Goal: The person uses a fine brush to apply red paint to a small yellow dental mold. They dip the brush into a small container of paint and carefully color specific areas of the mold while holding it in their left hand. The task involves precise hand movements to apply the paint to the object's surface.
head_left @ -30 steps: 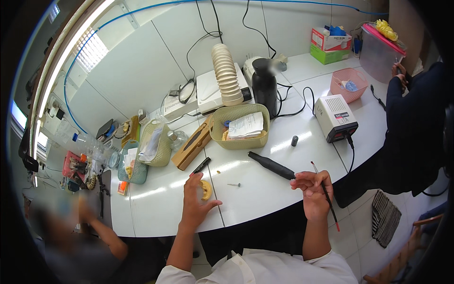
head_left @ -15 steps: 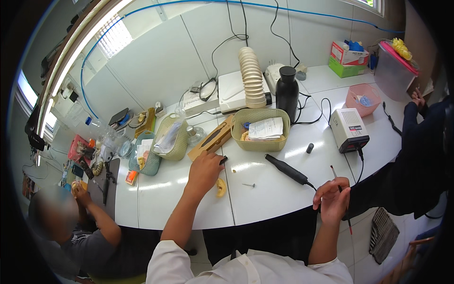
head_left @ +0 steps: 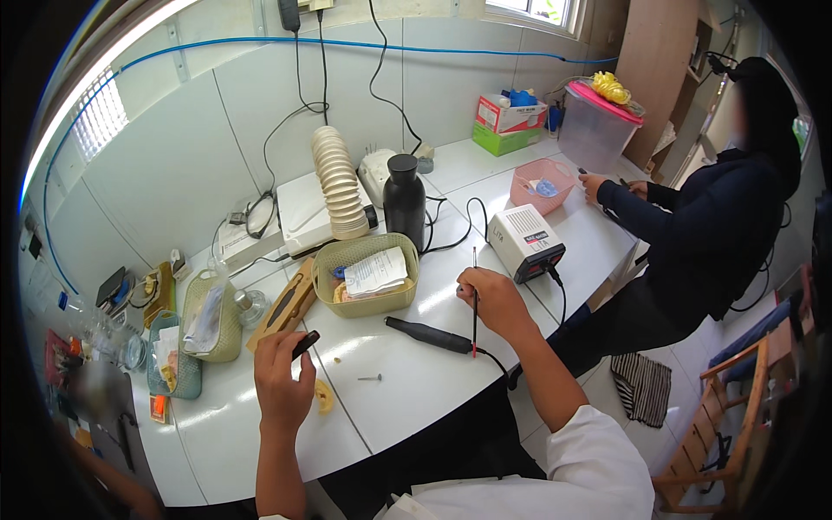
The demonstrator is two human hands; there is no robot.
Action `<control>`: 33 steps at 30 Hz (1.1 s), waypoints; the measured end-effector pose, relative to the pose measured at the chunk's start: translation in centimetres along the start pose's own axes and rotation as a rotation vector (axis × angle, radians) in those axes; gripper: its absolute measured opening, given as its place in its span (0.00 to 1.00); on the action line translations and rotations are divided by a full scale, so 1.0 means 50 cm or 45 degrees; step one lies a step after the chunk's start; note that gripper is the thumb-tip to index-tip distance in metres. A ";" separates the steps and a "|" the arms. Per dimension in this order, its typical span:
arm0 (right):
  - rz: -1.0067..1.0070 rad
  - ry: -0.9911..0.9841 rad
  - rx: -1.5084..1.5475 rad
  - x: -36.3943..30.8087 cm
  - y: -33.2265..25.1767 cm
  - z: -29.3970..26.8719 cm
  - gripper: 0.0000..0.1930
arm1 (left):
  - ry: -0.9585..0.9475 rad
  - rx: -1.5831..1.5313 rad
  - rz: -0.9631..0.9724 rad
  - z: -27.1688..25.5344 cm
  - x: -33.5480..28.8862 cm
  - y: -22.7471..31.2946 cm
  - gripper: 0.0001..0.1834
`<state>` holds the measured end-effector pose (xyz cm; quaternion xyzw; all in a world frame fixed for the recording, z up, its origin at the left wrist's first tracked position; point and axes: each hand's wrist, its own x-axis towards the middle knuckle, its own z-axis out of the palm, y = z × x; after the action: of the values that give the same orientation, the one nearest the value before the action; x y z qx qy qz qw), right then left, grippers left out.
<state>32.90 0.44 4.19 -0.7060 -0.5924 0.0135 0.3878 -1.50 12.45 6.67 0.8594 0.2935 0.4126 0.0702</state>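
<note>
My left hand (head_left: 284, 381) is closed around a small black cylindrical object (head_left: 305, 344), its exact kind unclear. Beside that hand a yellow curved dental piece (head_left: 324, 397) lies on the white table, with a small metal pin (head_left: 370, 378) to its right. My right hand (head_left: 496, 302) grips a thin, dark-handled brush (head_left: 475, 328) held upright, red at its lower end. At those fingertips a small dark cylinder (head_left: 460, 290) partly shows; whether I pinch it is unclear. Below, a black handpiece (head_left: 429, 334) rests on the table, partly behind the brush.
Behind my hands stand a green basket (head_left: 364, 308) with papers, a brown cardboard piece (head_left: 286, 305), a black bottle (head_left: 404, 204) and a white control box (head_left: 525, 240). A pink basket (head_left: 542, 191) sits farther right, near a co-worker in dark clothes (head_left: 685, 217). Another person sits at left.
The view has swung right. My right hand has moved forward over the table, carrying the brush to the dark cylinder. My left hand still holds the small black object, now raised beside the cardboard.
</note>
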 end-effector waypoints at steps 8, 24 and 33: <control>-0.578 -0.043 0.947 0.072 -0.270 0.105 0.16 | 0.107 -0.887 -0.260 0.006 -0.014 -0.014 0.14; -0.391 -0.139 1.315 0.100 -0.268 0.217 0.15 | 0.095 -0.982 -0.515 -0.002 -0.007 -0.012 0.10; -0.409 -0.185 1.381 0.097 -0.278 0.239 0.14 | 0.153 -0.874 -0.426 -0.004 -0.005 -0.022 0.13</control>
<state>17.14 10.85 5.83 -0.3043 -0.6257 0.3052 0.6502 -2.26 13.18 6.26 0.7005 0.2780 0.5194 0.4027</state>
